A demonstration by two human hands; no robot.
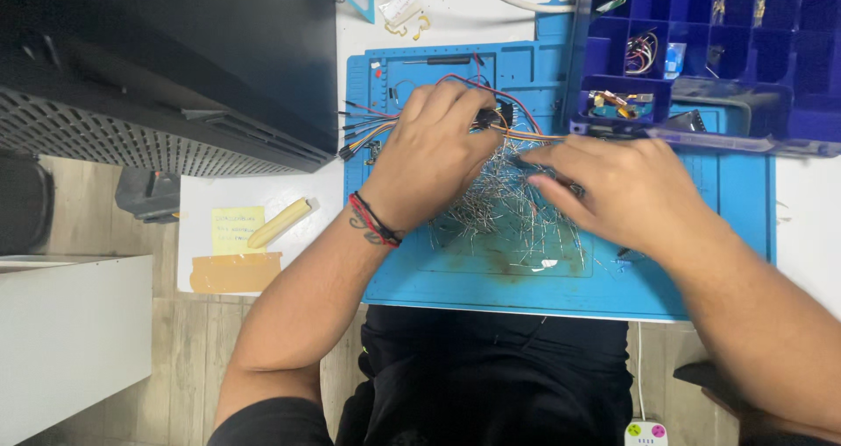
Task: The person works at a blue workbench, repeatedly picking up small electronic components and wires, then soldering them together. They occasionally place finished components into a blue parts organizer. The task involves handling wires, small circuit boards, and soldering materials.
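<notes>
My left hand (434,152) is closed over a small black connector with a bundle of coloured jumper wires (372,130) that fans out to the left over the blue work mat (491,284). My right hand (618,187) lies flat-fingered over a heap of thin metal pins (504,209) in the middle of the mat; its fingertips point left toward the connector, and I cannot see whether they pinch anything. An orange-yellow ribbon of wires runs between the two hands.
A dark blue compartment box (701,52) with small parts stands at the back right. A large black device (175,60) fills the left. A yellow note (236,229), a cream stick (280,222) and tan tape (235,272) lie at the table's left edge.
</notes>
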